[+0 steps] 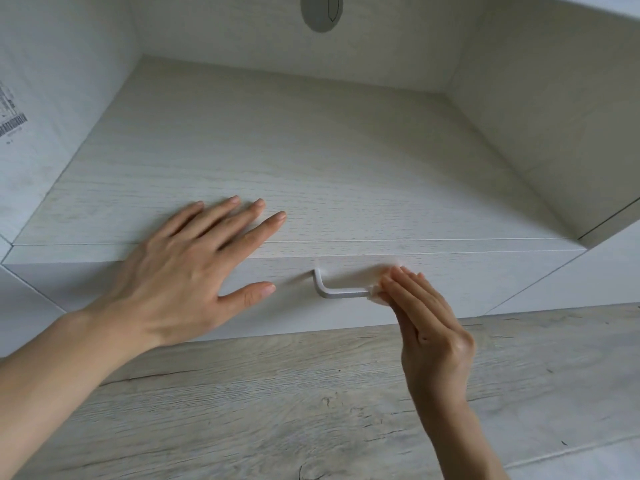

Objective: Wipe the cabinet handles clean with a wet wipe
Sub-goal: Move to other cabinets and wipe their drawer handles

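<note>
Left hand is spread flat on the pale woodgrain cabinet. Right hand, fingers straight, presses a white wet wipe against its white bar handle.

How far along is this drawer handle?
Done: nothing I can confirm; the bare left bend of the white metal bar handle shows no sign either way. In hand: the right hand presses a white wet wipe onto the handle's right end; the left hand rests flat on the pale wood-grain cabinet top. Left: likely the rest of this bar; no other handles show.
</note>
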